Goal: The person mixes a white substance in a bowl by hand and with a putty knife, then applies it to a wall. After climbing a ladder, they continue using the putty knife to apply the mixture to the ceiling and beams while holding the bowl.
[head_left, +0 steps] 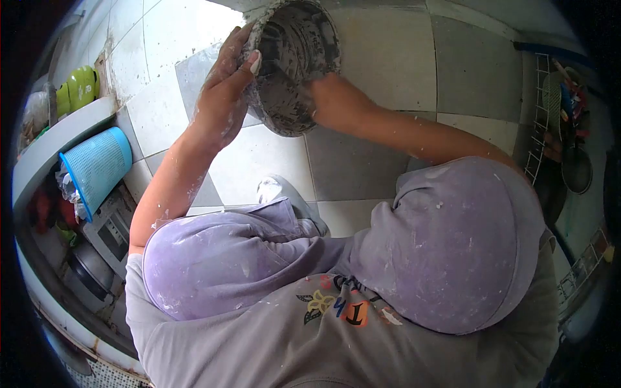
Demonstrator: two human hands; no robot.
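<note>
Straight ahead of the knees, at the top of the view: a round bucket (325,39), tipped with its mouth toward the wearer, walls smeared inside with grey, paste-like residue (284,55). Contact between bucket base and floor impossible to tell. Along the bucket's left side, the left hand (226,84), partly curled, fingers against the outer wall and thumb at the rim, with a whitish smear on the thumb; a steadying hold. At the right part of the mouth, the right hand (331,102), bent inward, fingers inside and blurred; finger closure, and anything gripped there, impossible to tell. Beneath, a checkered tile floor (381,55) in pale and grey squares. Nearer, a whitish shoe (278,189), then bent knees in lilac trousers (446,246) flecked with white, and a grey T-shirt (246,352) with colourful printing. Off to the left, a light-blue perforated basket (103,165) below a pale ledge (65,136), with a green object (81,90) near the ledge. At far right, a wire rack (538,123) and a dark pan (577,171).
</note>
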